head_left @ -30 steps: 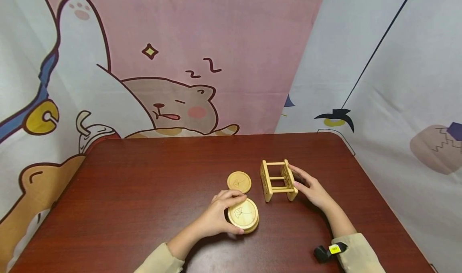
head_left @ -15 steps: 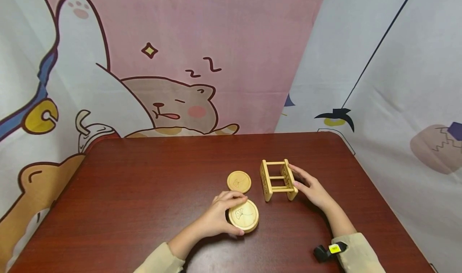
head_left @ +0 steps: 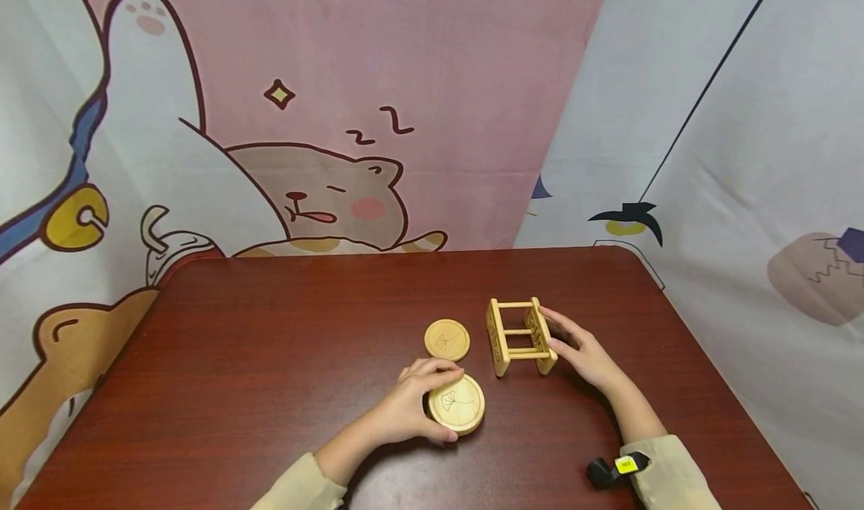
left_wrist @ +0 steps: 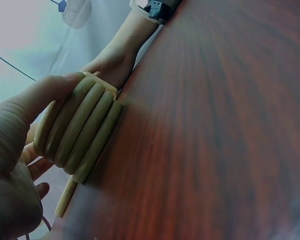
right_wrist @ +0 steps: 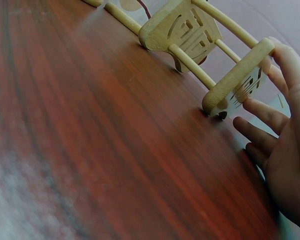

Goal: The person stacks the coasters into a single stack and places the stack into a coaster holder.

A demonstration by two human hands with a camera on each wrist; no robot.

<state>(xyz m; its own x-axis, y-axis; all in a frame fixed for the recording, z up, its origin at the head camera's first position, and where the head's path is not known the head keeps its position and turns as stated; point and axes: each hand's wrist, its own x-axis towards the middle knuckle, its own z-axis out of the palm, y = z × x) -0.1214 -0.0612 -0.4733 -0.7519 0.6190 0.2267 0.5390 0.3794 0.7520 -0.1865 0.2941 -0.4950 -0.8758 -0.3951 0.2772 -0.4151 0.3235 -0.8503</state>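
My left hand point(head_left: 413, 399) grips a stack of round wooden coasters point(head_left: 457, 405) from its left side, thumb at the near edge and fingers at the far edge. A ginkgo leaf is drawn on the top one. In the left wrist view, several thick coasters point(left_wrist: 77, 130) lie one on another, roughly in line. A single coaster point(head_left: 447, 340) lies flat on the table just behind the stack. My right hand point(head_left: 586, 352) touches the right side of a small wooden coaster holder point(head_left: 520, 337) with thumb and fingers extended. Cut-out side panels point(right_wrist: 192, 32) joined by rods form the holder.
The brown wooden table point(head_left: 283, 345) extends around both hands. Behind it hangs a cloth backdrop point(head_left: 472, 105) with cartoon animals. A black strap with a yellow label point(head_left: 625, 464) is at the right cuff.
The top coasters have shifted slightly, so the stack now lines up more evenly under my left hand. My right hand and the holder stay in place.
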